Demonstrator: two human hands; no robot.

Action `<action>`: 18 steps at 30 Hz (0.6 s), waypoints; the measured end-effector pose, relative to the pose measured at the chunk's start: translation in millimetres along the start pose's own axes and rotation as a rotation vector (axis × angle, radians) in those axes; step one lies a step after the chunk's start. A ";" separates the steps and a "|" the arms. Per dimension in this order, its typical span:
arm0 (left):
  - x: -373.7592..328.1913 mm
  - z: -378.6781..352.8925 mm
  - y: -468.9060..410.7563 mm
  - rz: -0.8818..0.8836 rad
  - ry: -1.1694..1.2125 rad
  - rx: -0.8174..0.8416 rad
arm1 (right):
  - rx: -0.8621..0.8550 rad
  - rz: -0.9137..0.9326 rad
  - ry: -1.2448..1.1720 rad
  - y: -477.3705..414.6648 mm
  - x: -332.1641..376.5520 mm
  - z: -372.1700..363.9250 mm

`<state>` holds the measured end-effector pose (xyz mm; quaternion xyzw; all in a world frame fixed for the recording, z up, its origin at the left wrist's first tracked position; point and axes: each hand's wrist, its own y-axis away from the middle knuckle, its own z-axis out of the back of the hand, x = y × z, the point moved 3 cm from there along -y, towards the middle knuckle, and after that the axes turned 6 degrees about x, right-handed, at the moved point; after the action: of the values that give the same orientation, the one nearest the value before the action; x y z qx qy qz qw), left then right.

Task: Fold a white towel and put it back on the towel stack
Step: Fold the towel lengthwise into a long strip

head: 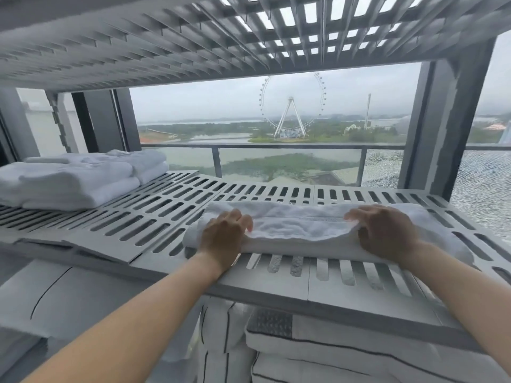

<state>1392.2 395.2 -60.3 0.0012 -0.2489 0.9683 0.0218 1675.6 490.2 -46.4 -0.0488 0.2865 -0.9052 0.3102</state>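
White towel (298,230) half-folded on shelf (154,217), near right; towel stack (69,181) far left. Left hand (225,234) and right hand (387,234) each clutch its top layer. Risk: uneven pull skews fold; layers spill in transfer.

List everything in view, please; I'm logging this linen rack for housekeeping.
towel: one, white, shelf front, part folded, under both grips
towel stack: one, white, shelf's far left
shelf: one, grey, slatted, bearing both
upper shelf: one, grey, overhead
pillows: several, white with dark piping, below the shelf
railing: one, grey, outside the window
Ferris wheel: one, white, far outside
left grip: one, holds towel's left part
right grip: one, holds towel's right part
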 end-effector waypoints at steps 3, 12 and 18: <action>-9.8 1.3 0.2 -0.033 -0.089 -0.013 | 0.030 0.037 -0.090 3.8 11.7 -2.6; -0.9 4.0 2.5 0.084 -0.183 -0.002 | -0.120 0.021 -0.164 19.7 21.1 -6.2; 32.5 19.1 4.6 0.013 -0.149 -0.018 | -0.284 0.223 -0.038 21.5 36.8 8.8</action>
<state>1359.3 383.3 -45.3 0.0715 -0.2586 0.9633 -0.0032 1659.8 450.4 -54.3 -0.0773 0.4090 -0.8146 0.4039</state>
